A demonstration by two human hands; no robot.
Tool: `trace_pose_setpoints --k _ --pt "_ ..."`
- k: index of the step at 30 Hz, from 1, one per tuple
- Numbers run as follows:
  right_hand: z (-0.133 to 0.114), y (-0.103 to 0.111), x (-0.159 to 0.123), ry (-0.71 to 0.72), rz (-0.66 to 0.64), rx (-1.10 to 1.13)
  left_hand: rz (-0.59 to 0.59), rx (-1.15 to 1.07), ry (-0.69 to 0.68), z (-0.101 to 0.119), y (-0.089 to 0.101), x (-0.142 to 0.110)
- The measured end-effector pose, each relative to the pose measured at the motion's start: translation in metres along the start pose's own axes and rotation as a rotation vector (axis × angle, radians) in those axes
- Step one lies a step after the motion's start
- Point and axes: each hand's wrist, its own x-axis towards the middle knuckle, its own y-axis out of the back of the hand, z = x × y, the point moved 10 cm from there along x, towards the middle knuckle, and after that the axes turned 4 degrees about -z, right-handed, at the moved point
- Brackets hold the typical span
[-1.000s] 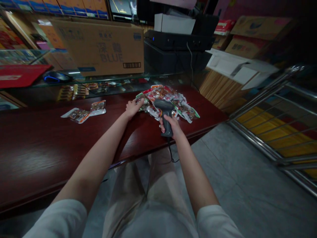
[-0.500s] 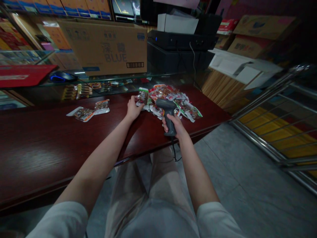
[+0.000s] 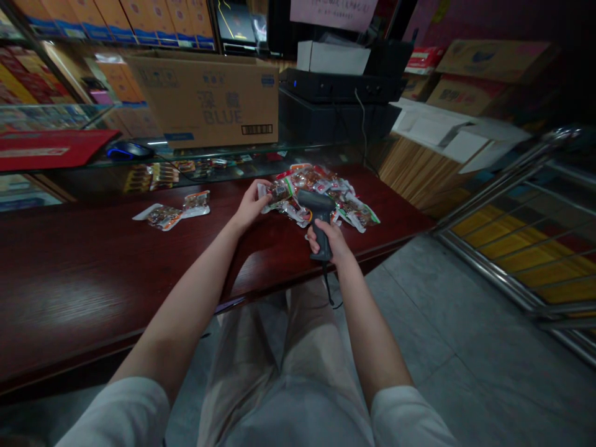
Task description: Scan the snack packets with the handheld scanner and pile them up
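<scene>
My right hand (image 3: pixel 328 239) grips the handle of a dark grey barcode scanner (image 3: pixel 317 211), whose head points at a heap of snack packets (image 3: pixel 342 192) on the dark red wooden counter (image 3: pixel 93 273). My left hand (image 3: pixel 251 202) pinches one snack packet (image 3: pixel 278 191) at the heap's left edge, lifted slightly and turned toward the scanner head. The scanner's cable (image 3: pixel 329 292) hangs down over the counter edge.
Two separate snack packets (image 3: pixel 172 212) lie to the left on the counter. Behind it are a glass shelf with a computer mouse (image 3: pixel 128 150), a red mat (image 3: pixel 46 149), a large cardboard box (image 3: pixel 209 99) and black equipment (image 3: pixel 339 93). A metal railing (image 3: pixel 521 186) stands at right.
My left hand picked one packet out of the heap's left edge and raised it in front of the scanner. The scanner stayed over the heap in my right hand.
</scene>
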Motion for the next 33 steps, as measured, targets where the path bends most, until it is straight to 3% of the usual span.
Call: trace_pose_setpoints --k 6,12,18,22,29,31,33 --pt "-0.001 -0.004 0.001 -0.002 -0.030 -0.015 -0.021 0.179 0.075 0.005 0.000 -0.002" --pt "-0.002 -0.004 0.001 0.007 -0.014 -0.020 -0.030 0.217 0.073 0.013 -0.004 -0.005" --pt "-0.004 -0.001 0.001 0.034 0.027 0.000 -0.043 0.240 0.043 0.003 -0.001 -0.001" --pt "-0.006 0.000 -0.003 0.051 0.039 0.006 0.104 0.440 0.095 -0.004 0.026 0.001" --pt "-0.008 0.001 -0.005 0.077 0.064 0.001 0.472 0.937 0.498 -0.010 0.115 -0.034" --pt "-0.007 0.002 -0.005 0.077 0.064 0.005 0.527 1.025 0.486 -0.001 0.127 -0.041" --pt "-0.006 0.002 -0.005 0.078 0.059 0.002 0.521 1.083 0.410 0.008 0.127 -0.041"
